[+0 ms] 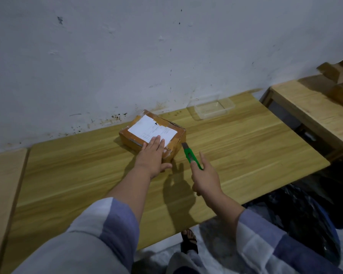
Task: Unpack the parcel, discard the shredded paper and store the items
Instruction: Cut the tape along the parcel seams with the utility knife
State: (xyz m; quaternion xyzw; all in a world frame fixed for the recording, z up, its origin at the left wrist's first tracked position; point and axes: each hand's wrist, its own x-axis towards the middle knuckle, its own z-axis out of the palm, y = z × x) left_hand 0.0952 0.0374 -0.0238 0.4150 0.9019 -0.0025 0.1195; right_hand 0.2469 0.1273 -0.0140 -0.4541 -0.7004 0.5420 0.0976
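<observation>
A small brown cardboard parcel [139, 126] wrapped in tape, with a white label on top, lies on the wooden table [246, 151] near the wall. My left hand [152, 157] rests flat on the parcel's near corner, fingers spread and thumb down its side. My right hand [205, 177] grips a green utility knife [190, 155]. Its blade tip sits at the parcel's right side edge. The parcel is closed, so its contents are hidden.
A clear plastic container [211, 108] stands at the back right of the table by the wall. A second wooden table [305, 109] on the right carries cardboard pieces [339, 80]. A dark plastic bag [297, 212] lies on the floor at right. My sandalled foot [189, 241] shows below the table edge.
</observation>
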